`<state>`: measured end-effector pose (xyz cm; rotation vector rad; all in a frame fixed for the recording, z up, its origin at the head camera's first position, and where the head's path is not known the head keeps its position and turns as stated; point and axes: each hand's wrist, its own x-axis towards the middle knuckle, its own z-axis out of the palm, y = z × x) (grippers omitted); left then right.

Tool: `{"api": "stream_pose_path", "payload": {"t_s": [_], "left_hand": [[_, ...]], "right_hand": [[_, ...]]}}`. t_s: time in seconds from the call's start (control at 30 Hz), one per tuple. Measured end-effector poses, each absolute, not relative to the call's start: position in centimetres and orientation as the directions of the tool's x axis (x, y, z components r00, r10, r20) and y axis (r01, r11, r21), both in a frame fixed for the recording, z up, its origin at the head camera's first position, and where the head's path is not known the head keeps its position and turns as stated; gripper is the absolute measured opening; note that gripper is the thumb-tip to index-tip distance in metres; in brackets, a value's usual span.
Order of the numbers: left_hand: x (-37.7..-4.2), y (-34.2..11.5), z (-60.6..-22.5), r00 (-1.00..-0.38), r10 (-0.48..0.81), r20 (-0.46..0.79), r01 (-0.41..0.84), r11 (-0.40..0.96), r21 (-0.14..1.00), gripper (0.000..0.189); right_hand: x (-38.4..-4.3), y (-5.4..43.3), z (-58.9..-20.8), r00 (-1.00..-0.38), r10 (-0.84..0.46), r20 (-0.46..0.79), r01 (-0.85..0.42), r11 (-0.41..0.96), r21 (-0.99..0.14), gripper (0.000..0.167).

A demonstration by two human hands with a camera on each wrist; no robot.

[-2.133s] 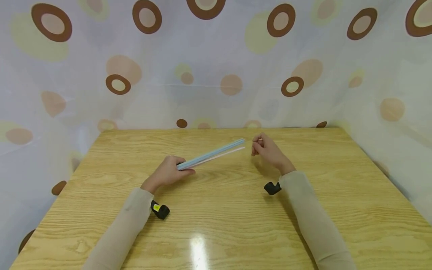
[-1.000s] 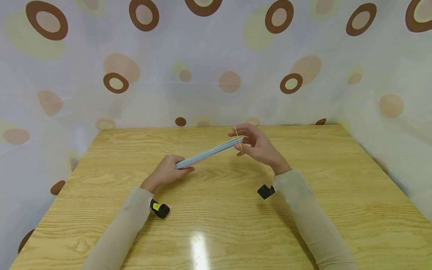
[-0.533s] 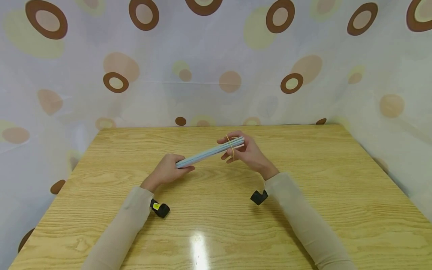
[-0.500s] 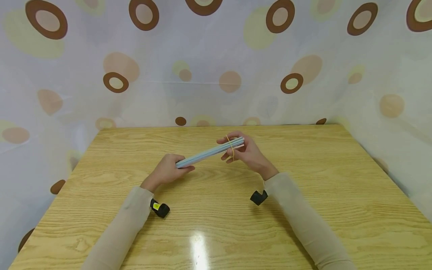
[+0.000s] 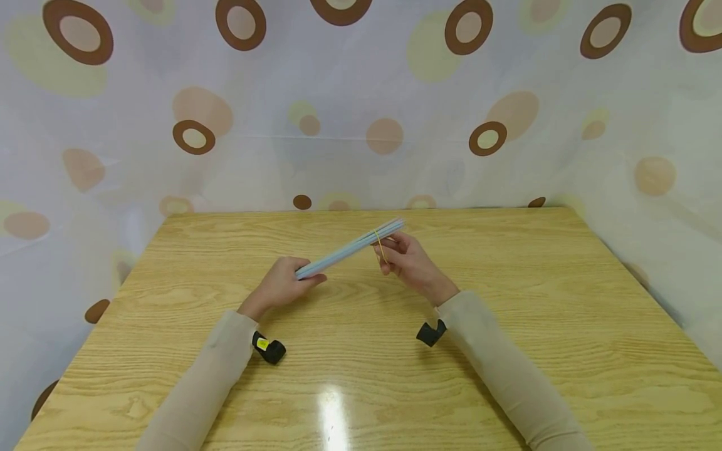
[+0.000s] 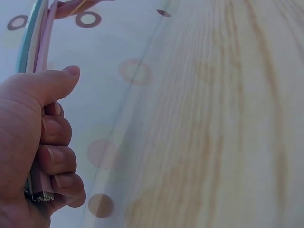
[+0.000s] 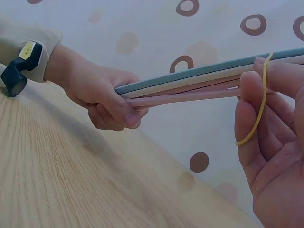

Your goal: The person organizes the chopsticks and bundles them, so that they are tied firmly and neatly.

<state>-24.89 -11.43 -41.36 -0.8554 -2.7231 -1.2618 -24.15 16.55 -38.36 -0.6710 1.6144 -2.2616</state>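
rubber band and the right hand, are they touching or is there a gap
Touching. The right wrist view shows the yellow rubber band lying against the fingers of the right hand, its lower end crossing one.

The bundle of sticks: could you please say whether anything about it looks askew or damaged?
Slightly askew: in the right wrist view, the lowest pink stick splays from the others toward the right hand. The yellow band isn't snug either, stretching from the bundle onto that hand. I see no damage.

left hand (image 5: 279, 285): firmly curled | right hand (image 5: 414, 263): partly bent | forearms (image 5: 197, 382): angled inward
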Motion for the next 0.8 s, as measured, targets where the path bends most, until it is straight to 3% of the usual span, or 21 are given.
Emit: {"api": "stream_pose_path", "payload": {"t_s": [0.27, 0.4, 0.67, 0.8], "left_hand": [[-24.8, -11.5, -41.4, -0.898, 0.393, 0.197, 0.389, 0.503, 0.772, 0.037], [-24.7, -11.5, -41.2, -0.915, 0.363, 0.175, 0.346, 0.481, 0.805, 0.036], [-24.5, -11.7, -41.4, -0.949, 0.275, 0.153, 0.279, 0.511, 0.813, 0.034], [-24.7, -11.2, -41.6, -0.952, 0.267, 0.148, 0.265, 0.482, 0.835, 0.036]], "right_hand": [[-24.2, 15.7, -38.6, -0.929, -0.357, 0.095, -0.026, -0.194, -0.981, 0.007], [-24.3, 15.5, -38.9, -0.940, -0.325, 0.102, -0.063, -0.131, -0.989, 0.006], [-23.6, 14.3, -39.5, -0.874, -0.439, 0.211, -0.237, 0.005, -0.972, 0.025], [-23.3, 14.2, -39.5, -0.826, -0.487, 0.283, -0.352, 0.055, -0.934, 0.025]]}}
